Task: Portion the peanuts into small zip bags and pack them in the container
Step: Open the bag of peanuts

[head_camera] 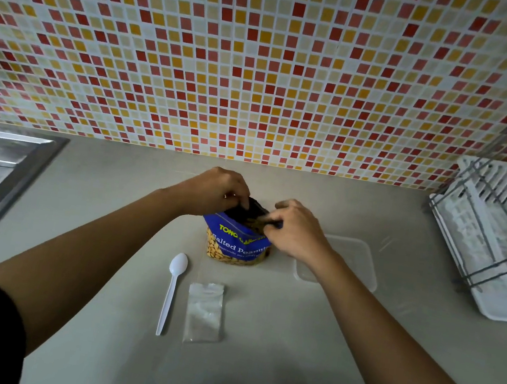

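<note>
Left hand and right hand pinch opposite lips of the peanut bag, probably soft, crinkly, best held there.

The left hand and right hand pinch the top of the peanut bag, which stands upright on the counter. A white spoon and small zip bags lie nearer the person than the bag; a clear container sits just right of it.

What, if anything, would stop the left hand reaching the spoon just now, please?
Likely yes: nothing covers the spoon on the counter; the left hand must only release the bag first.
</note>
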Tool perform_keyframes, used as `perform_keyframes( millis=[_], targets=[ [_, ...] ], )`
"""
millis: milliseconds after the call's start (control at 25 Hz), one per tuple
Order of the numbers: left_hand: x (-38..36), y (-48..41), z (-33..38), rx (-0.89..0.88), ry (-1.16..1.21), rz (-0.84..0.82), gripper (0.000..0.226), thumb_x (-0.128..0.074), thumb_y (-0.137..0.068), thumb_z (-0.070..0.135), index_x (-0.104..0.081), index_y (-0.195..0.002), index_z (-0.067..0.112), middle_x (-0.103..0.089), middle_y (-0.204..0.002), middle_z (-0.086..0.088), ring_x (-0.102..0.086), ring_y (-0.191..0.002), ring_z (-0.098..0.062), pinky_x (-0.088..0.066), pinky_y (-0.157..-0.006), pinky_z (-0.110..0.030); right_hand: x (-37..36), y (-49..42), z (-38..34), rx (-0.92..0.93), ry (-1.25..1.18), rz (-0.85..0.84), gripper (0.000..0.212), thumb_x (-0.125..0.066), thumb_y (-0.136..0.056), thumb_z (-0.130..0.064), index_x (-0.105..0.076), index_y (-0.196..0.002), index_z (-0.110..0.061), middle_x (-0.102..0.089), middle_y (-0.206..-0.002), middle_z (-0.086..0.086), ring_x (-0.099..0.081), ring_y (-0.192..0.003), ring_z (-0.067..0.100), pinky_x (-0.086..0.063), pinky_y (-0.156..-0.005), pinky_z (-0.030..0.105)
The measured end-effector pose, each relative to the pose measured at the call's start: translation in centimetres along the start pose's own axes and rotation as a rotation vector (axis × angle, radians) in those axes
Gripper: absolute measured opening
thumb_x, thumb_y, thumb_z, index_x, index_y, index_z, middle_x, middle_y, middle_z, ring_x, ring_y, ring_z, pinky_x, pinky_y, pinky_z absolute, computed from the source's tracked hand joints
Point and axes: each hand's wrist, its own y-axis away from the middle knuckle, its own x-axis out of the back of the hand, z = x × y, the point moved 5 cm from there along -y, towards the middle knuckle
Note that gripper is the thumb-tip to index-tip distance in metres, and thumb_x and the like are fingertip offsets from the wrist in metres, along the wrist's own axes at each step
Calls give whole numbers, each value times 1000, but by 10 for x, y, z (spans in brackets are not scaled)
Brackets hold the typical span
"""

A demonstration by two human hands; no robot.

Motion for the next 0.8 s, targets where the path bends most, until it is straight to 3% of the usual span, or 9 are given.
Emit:
perform_keyframes(
  millis=[160,320,600,800],
  targets=[
    [-5,0,-6,145,-4,-165,47,-66,-80,21,-54,-126,18,-56,-127,-2,-53,-108,-18,-48,-89,-30,3,-3,-1,-88,-94,-105,42,-68,-75,-20,-63,-117,-21,-65,-109,4,-56,-91,19,-38,-70,23],
    [-10,8,-7,166,68,-236,63,-72,-75,20,-44,-132,17,-47,-132,-5,-47,-117,-20,-48,-94,-34,5,0,-2,-122,-206,-154,56,-74,-71,-18,-56,-124,-16,-58,-113,-1,-54,-100,17,-42,-77,25],
    [-6,15,-4,247,62,-119,52,-69,-80,17,-49,-129,15,-53,-128,-7,-49,-110,-17,-42,-83,-21,8,4,4,-95,-229,-120,52,-67,-79,-14,-52,-129,-15,-59,-126,7,-56,-109,20,-40,-77,22],
    [-7,17,-3,242,67,-53,38,-64,-85,24,-55,-120,14,-58,-120,-7,-53,-106,-18,-44,-84,-26,6,2,4,-63,-183,-101,60,-69,-75,-10,-50,-132,-16,-56,-130,7,-54,-115,22,-42,-81,22]
  ],
)
